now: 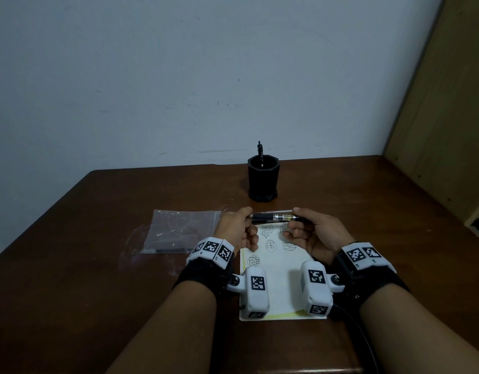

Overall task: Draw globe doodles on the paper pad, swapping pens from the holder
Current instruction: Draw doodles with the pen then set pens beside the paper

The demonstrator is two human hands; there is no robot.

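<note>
Clear plastic makes up most of the pen's (276, 217) barrel, with a black grip section towards one end and a yellowish band seen inside near the middle. The pen is held level in the air above the far edge of the paper pad (281, 265), stretched between two hands. Its black end is pinched by the curled fingers (246, 211) of the left hand (239, 230), and its other end is pinched by the fingers of the right hand (314, 233). A thin clear strip is seen along the pen's upper side; what it is cannot be told.

The paper pad is pale with a yellow edge and lies flat on the brown wooden bench (98, 265). Five globe doodles (270, 245) are counted in full on its far half, drawn in dark ink as circles crossed with curved lines; a sixth is partly hidden under the left hand.

One black holder (262, 182) is set upright beyond the pad, well apart from it, and one second pen (260, 151), dark, is seen standing in it. One clear plastic bag (179, 230) lies flat to the left of the pad. Two wrist bands with black-and-white square markers are worn, one on each wrist, and two white marked boxes hang over the near half of the pad.
</note>
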